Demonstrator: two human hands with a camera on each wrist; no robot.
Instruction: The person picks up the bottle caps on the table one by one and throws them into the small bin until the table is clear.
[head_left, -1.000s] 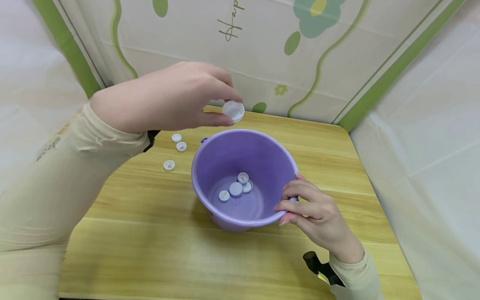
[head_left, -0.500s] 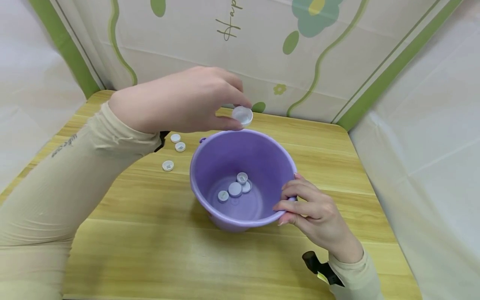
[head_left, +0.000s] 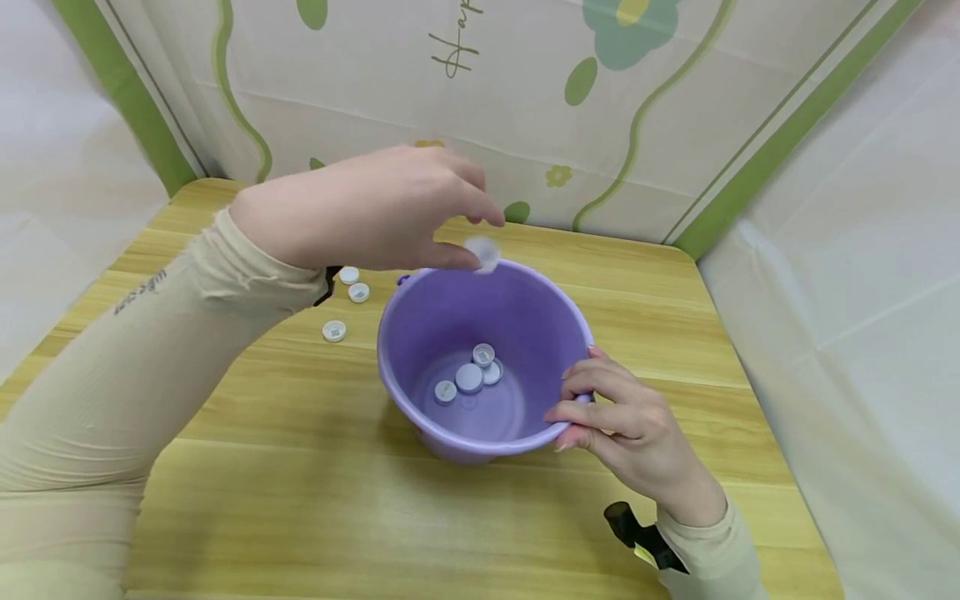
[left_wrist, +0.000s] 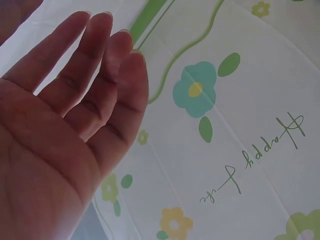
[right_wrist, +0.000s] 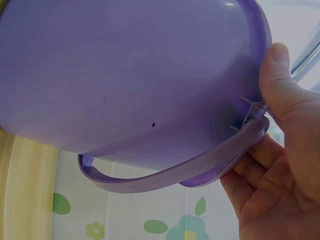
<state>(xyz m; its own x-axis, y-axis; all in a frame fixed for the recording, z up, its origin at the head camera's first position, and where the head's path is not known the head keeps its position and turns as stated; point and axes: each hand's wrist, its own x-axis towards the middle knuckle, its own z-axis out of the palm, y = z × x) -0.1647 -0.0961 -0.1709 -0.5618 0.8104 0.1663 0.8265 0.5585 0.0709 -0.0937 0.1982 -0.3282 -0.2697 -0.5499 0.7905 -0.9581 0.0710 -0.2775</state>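
Okay, clock = bucket rim, head view. Left hand [head_left: 390, 208] is at 11, above the far rim: thumb and fingers stand apart, pinching nothing. White cap [head_left: 483, 253] shows blurred at 12, by the thumb tip and overlapping the far rim in view; reads as free of the grip and dropping, though I can't confirm thumb contact. Right hand [head_left: 622, 421] pinches the rim of the purple bucket [head_left: 525, 321] at 4, fingers over the edge, thumb outside, beside the handle [right_wrist: 170, 176] mount. Likely there to steady the bucket. Handle lies outside the wall, so the mouth is unobstructed. Four caps [head_left: 469, 378] sit on the bucket floor: three bunched, one just beside at 8. Three loose caps [head_left: 358, 292] lie on the table [head_left: 300, 517] at 9 to 10, presumably staged for left-hand reach. Printed cloth [head_left: 525, 108] stands behind, at 12.
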